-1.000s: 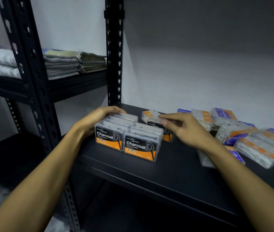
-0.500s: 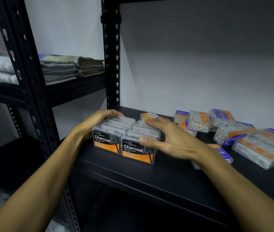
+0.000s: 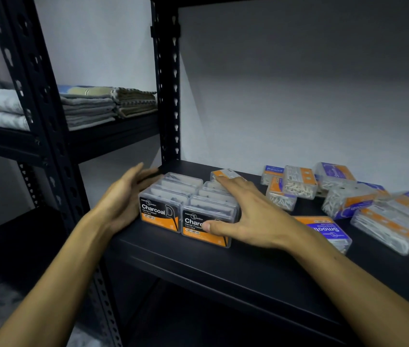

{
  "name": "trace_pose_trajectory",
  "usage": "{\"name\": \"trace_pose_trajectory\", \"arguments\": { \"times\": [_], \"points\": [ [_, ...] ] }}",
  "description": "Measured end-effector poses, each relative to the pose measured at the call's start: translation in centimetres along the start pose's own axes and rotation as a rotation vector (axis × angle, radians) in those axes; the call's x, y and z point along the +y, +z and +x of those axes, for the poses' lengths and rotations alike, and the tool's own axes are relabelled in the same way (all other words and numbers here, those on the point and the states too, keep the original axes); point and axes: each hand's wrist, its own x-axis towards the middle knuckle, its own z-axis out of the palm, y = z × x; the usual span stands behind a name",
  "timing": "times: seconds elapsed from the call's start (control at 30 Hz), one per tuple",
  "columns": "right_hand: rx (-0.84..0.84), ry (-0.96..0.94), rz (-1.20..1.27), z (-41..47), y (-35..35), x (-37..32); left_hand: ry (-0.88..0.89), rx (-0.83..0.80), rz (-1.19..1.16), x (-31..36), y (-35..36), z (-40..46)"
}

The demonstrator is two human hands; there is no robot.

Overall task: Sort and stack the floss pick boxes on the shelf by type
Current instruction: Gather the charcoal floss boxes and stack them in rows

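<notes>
Orange-and-black labels reading "Charcoal Dental Flosser" face the camera on two rows of clear plastic Charcoal flosser boxes (image 3: pixel 188 209), which stand side by side near the front left corner of the black metal shelf (image 3: pixel 223 269). The boxes in each row sit packed one behind another, and the two rows touch along their inner sides.

The left hand (image 3: pixel 125 199) lies flat against the outer left side of the left row, with its fingers (image 3: pixel 145 175) straight and together, reaching toward the back of the row; it curls round nothing. The right hand (image 3: pixel 246 216) rests over the right row, palm down and fingers spread loosely across the lids, while its thumb (image 3: pixel 213 225) presses on the front label of the nearest right box. This hand too is flat rather than gripping.

Just behind the right fingertips lies one small orange-topped box (image 3: pixel 224 174), tilted. Further right, well apart from the neat rows, a loose scatter of purple-and-orange floss pick boxes (image 3: pixel 348 196) lies at mixed angles: one marked "Round" (image 3: pixel 272 171) at the back, one marked "Smooth" (image 3: pixel 328 230) lying flat just beside the right wrist, and several clear boxes of white picks, some leaning on each other.

Left of the upright post (image 3: pixel 167 78), a neighbouring shelf holds folded towels (image 3: pixel 108 106) in stacks.
</notes>
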Motion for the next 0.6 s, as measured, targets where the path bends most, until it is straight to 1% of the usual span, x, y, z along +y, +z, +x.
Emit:
{"name": "trace_pose_trajectory", "arguments": {
  "times": [0.07, 0.2, 0.37, 0.43, 0.6],
  "points": [
    [-0.004, 0.0, -0.008, 0.0, 0.2, -0.1, 0.027, -0.021, 0.049, -0.3, 0.7, -0.6],
    [-0.025, 0.002, 0.007, 0.3, 0.4, 0.0, 0.092, -0.026, 0.225, -0.6, 1.4, -0.5],
    [-0.046, 0.008, -0.003, 0.5, 0.4, -0.1, 0.135, -0.032, 0.268, -0.8, 1.0, -0.2],
    [-0.055, 0.006, -0.001, 0.5, 0.4, 0.0, 0.162, -0.026, 0.306, -0.9, 0.9, -0.2],
    [-0.058, 0.005, -0.006, 0.6, 0.4, 0.0, 0.265, 0.028, 0.506, -1.1, 0.7, -0.3]
  ]
}}
